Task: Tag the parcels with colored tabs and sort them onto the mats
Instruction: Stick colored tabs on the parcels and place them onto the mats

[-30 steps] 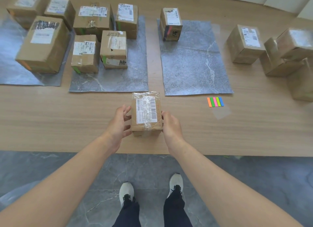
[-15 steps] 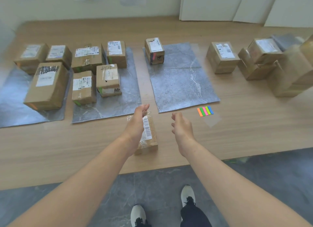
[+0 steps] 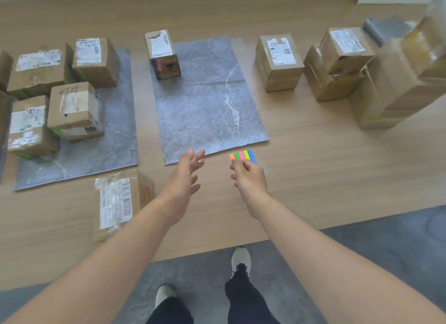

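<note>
While the right hand [image 3: 249, 178] is hovering just short of the colored tabs [image 3: 242, 155], its fingers are curling loosely and gripping nothing. Its fingertips are lying at the pad's near edge, and I cannot tell whether they are touching it. The left hand [image 3: 185, 176] is hanging open beside it, fingers spread, also holding nothing.

The tabs are looking thin, light and floppy. One strip is probably best pinched at its free end and peeled off slowly, or it may curl and stick to itself. The untagged parcel [image 3: 118, 203] is lying left of the left hand, well apart from it. It is likely stiff cardboard and fairly light, but the glossy tape on top is looking slick, so the bare side walls are offering the better hold.

Five tabs are showing: orange, green, pink, lime, blue. One parcel with a pink tab [image 3: 163, 54] is standing on the middle mat [image 3: 210, 101], ahead of both hands. Four parcels are sitting on the left mat [image 3: 115, 140]. At least four more are waiting far to the right, too blurred to count exactly.
</note>
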The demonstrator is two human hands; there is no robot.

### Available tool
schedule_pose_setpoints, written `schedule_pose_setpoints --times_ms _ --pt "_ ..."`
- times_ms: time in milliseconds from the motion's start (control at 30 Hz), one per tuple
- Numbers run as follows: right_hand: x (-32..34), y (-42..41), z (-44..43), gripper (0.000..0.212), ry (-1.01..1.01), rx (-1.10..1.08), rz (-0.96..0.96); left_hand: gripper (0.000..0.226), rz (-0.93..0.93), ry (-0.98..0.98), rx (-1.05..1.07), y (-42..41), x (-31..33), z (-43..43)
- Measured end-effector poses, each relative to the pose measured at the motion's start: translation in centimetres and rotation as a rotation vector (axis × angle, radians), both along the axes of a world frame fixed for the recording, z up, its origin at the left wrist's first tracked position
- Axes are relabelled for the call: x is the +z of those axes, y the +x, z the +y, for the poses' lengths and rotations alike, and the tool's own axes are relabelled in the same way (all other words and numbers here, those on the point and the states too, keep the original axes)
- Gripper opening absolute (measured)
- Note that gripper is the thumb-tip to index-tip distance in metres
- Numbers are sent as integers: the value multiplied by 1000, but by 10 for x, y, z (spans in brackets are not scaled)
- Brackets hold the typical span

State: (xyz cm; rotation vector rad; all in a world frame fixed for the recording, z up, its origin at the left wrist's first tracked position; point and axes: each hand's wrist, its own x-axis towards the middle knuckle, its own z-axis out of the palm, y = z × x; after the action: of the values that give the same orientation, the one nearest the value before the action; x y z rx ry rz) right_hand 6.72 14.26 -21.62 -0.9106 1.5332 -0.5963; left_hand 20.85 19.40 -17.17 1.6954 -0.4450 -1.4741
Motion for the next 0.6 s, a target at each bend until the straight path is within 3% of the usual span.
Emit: schedule_pose_setpoints --times_ms 100,233,367,600 --pt "-17 -21 -20 11 -21 28 12 52 30 28 20 -17 -14 -15" --pt "-33 -37 -39 22 -109 126 141 49 52 63 15 -31 -30 -29" --pt "-52 -44 -63 22 -317 429 337 48 67 84 -28 -35 -45 -40" --pt "-83 -29 -94 34 -409 635 402 54 60 124 -87 -26 -65 -51"
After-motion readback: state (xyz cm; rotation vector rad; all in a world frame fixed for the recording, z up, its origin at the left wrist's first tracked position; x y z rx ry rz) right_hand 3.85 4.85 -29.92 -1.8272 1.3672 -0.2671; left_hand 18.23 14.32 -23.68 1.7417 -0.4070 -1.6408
